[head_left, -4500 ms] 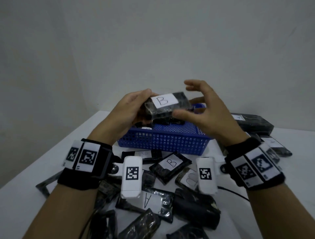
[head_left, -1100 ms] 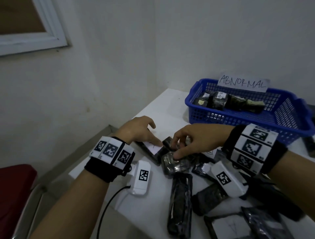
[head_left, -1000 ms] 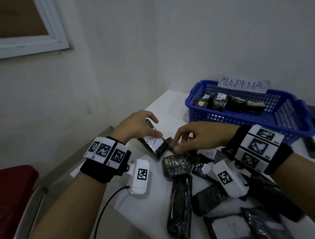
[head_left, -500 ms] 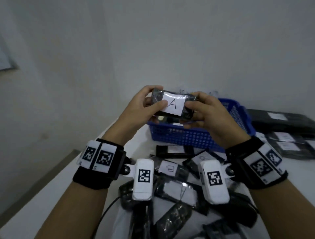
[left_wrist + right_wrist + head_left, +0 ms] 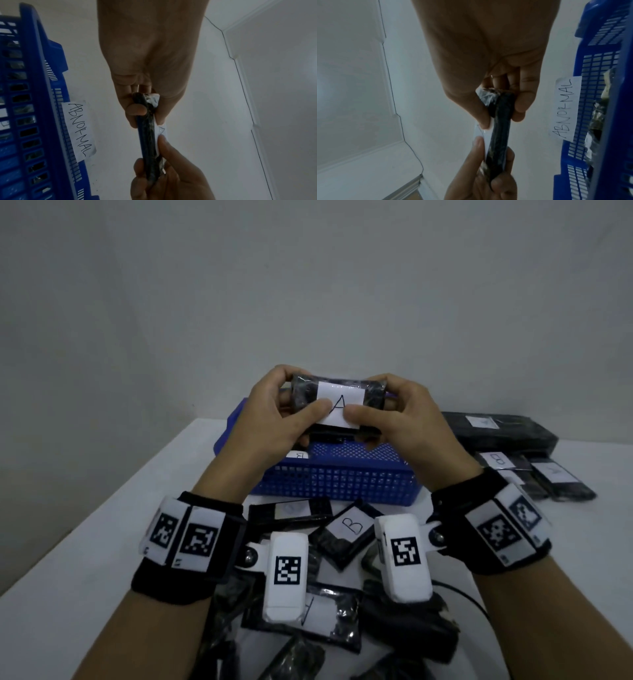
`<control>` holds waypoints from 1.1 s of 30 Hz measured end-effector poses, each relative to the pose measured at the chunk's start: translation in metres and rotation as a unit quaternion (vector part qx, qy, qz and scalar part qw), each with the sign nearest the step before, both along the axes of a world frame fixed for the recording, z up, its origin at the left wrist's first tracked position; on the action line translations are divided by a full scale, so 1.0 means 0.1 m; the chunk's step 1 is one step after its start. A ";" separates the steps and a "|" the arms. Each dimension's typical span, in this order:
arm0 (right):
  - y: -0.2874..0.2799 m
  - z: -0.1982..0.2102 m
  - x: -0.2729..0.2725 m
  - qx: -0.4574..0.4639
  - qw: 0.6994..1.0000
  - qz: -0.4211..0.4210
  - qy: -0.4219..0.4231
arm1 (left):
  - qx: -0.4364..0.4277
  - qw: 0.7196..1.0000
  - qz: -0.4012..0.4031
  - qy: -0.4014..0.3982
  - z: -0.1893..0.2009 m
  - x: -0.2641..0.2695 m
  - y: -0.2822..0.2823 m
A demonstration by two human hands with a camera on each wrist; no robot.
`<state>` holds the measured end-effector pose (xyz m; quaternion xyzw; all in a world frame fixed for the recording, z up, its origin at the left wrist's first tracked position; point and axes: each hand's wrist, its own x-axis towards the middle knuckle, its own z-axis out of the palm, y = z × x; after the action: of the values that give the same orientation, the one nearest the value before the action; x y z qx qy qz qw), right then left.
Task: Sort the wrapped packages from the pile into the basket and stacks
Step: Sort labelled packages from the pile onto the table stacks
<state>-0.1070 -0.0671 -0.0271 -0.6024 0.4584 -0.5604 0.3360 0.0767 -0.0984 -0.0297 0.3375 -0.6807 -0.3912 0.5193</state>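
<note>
Both hands hold up one black wrapped package [image 5: 339, 402] with a white label marked A, level and facing me, above the blue basket [image 5: 335, 477]. My left hand [image 5: 291, 405] pinches its left end, thumb on the label. At the other end my right hand [image 5: 380, 409] pinches likewise. The left wrist view has the package [image 5: 147, 132] edge-on between the left hand [image 5: 145, 106] and the right hand [image 5: 164, 169]. In the right wrist view the package [image 5: 498, 135] sits between the right hand [image 5: 501, 112] and the left hand [image 5: 488, 162].
The basket [image 5: 42, 94] carries a paper sign reading ABNORMAL [image 5: 78, 129] and holds several packages. A pile of black packages, one marked B [image 5: 349, 529], lies on the white table under my wrists. Stacked packages [image 5: 496, 429] lie at the right. A wall stands close behind.
A second ago both hands were down on the pile at the table's left. They have since lifted the A package up over the basket, and it now sits level between them.
</note>
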 end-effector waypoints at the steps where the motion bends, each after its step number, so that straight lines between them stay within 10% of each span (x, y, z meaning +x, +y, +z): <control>1: 0.01 0.00 -0.01 0.001 1.000 0.002 0.000 | -0.005 1.000 -0.002 -0.002 0.01 0.00 0.00; 33: -0.05 -0.06 0.02 0.040 0.985 0.046 -0.160 | -0.020 0.998 -0.066 0.012 -0.05 0.03 -0.07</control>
<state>-0.1050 -0.0722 -0.0332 -0.5112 0.3926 -0.6150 0.4543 0.0793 -0.1053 -0.0347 0.2772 -0.7030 -0.4145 0.5071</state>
